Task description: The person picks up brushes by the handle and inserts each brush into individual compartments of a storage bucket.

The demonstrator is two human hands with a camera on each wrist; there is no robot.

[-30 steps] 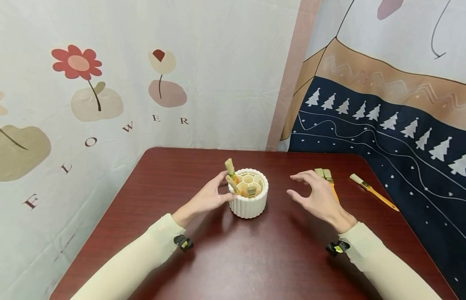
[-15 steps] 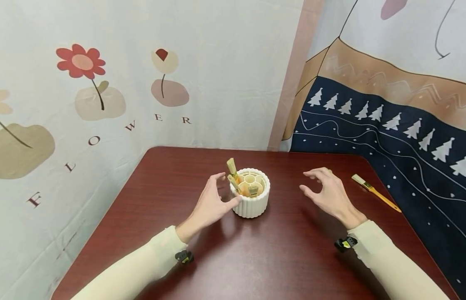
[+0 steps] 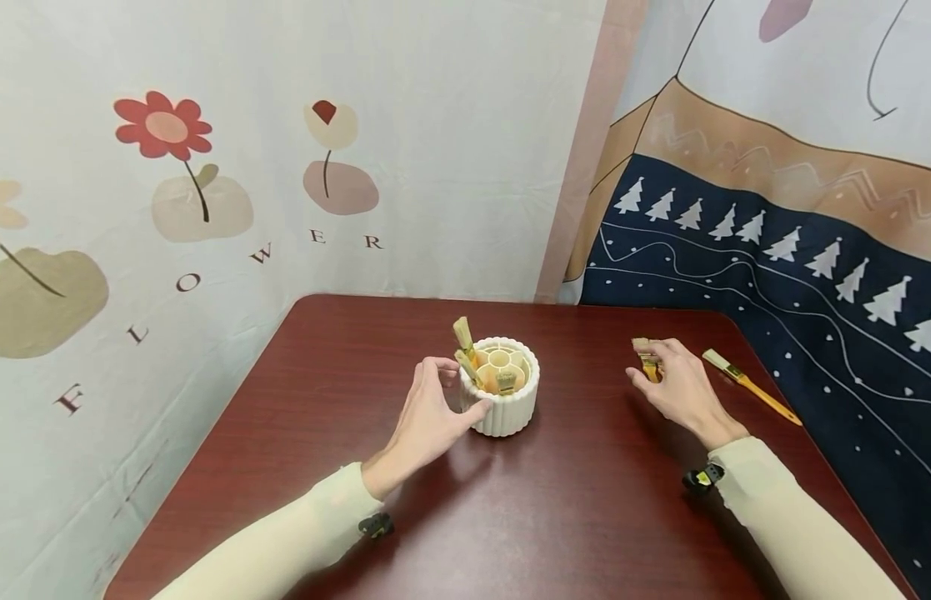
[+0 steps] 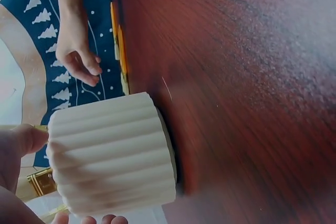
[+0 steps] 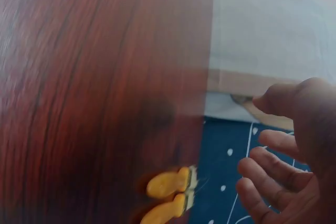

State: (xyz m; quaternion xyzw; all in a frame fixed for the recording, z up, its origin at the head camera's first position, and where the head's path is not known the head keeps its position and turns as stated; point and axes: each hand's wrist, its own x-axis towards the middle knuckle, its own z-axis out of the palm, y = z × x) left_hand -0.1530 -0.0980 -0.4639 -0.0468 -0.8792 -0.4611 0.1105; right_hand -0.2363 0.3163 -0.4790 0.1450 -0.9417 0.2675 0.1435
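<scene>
A white ribbed round pot (image 3: 510,412) with a cream divided insert stands mid-table, holding flat paintbrushes (image 3: 463,335) bristles up. My left hand (image 3: 427,417) grips the pot's left side, thumb on its front wall; in the left wrist view, the thumb is at the rim and fingertips show along the far side of the pot (image 4: 113,153). My right hand (image 3: 683,392) hovers with spread fingers over a paintbrush (image 3: 648,365) that it partly covers. The right wrist view shows two orange-handled paintbrushes (image 5: 167,184) side by side, apart from the hand (image 5: 278,177).
Another orange-handled paintbrush (image 3: 750,387) lies slantwise near the right edge of the dark red table (image 3: 578,500). Behind the table hangs a pale flower-print cloth (image 3: 450,167), and a dark tree-print cloth (image 3: 780,275) hangs at the right.
My right hand has moved right and come over the paintbrushes. The left hand has slid slightly down and toward me along the pot, which stays in place.
</scene>
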